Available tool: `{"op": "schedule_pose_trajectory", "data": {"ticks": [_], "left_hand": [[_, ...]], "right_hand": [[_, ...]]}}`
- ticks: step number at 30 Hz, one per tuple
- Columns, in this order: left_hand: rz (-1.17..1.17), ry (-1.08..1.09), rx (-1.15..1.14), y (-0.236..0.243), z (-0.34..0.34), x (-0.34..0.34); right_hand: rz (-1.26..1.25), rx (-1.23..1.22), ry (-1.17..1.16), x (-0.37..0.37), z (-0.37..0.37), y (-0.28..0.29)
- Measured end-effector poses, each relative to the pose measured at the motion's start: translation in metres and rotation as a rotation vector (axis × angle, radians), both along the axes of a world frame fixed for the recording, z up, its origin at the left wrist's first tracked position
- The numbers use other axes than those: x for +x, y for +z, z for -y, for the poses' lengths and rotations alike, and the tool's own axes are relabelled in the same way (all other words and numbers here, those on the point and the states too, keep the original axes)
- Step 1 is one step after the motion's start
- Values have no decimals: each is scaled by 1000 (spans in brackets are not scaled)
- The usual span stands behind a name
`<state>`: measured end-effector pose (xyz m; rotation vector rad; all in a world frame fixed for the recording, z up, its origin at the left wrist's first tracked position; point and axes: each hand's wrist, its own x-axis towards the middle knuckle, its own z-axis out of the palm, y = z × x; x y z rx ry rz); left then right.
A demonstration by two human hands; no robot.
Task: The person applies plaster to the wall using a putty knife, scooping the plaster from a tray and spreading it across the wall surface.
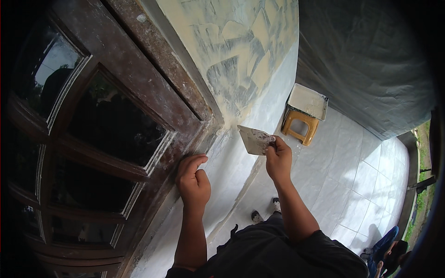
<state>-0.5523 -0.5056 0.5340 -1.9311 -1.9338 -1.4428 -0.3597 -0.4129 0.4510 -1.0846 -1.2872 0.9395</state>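
My right hand grips a wide putty knife. Its flat blade, smeared with pale putty, points left toward the wall. My left hand is curled closed beside the lower edge of the brown wooden window frame. Whatever its fingers may hold is hidden. Ahead of both hands rises a wall, covered in uneven strokes of cream putty over a grey surface. Below the window, a white wall band runs down toward the floor.
A yellow-brown plastic stool stands by the wall, with a putty-coated tray on top. Dark sheeting hangs at the right over a pale tiled floor. Another person is at the lower right.
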Motion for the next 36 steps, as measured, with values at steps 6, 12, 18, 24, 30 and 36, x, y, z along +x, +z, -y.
{"op": "schedule_pose_trajectory", "data": {"ticks": [6, 12, 18, 24, 30, 36], "left_hand": [[25, 26, -25, -1, 2, -1], [47, 22, -6, -1, 4, -1], [62, 32, -32, 1, 3, -1], [85, 7, -36, -1, 2, 2], [84, 20, -37, -1, 3, 1], [95, 27, -32, -1, 4, 1]], "right_hand": [[232, -8, -170, -31, -21, -17], [271, 410, 127, -72, 81, -53], [170, 94, -237, -28, 4, -66], [318, 429, -157, -84, -10, -36], [279, 166, 83, -28, 68, -89], [172, 224, -394, -16, -58, -35]]}}
